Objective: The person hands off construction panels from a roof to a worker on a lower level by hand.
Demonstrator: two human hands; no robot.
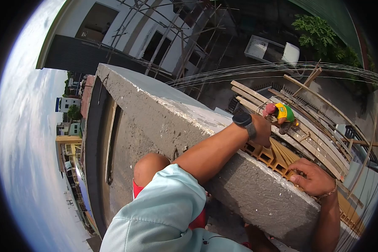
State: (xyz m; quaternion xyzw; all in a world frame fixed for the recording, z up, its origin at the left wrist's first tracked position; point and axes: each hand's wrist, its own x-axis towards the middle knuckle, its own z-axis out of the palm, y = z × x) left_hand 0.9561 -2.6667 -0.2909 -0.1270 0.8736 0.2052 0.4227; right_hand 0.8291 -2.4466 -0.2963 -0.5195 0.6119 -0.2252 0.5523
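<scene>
Brown fluted panels [277, 157] with hollow square cells stand against the outer side of a rough grey concrete parapet [256, 189], their ends showing at its top edge. My left hand [262, 131], with a dark watch [242, 122] on its wrist, reaches across the parapet and bends down at the panels' upper end. Its fingers are mostly hidden. Further along the same edge, my right hand [313, 176] is closed on a panel end, with its thumb on the near side and its fingers over the cells. A thin bracelet circles that wrist.
Far below, a person in a yellow and green shirt [284, 112] crouches on long planks [306, 143]. Several wires [281, 67] cross beyond the parapet. A white truck [271, 50] and a scaffolded building [155, 38] stand farther off. My bent knee [150, 168] is beside the wall.
</scene>
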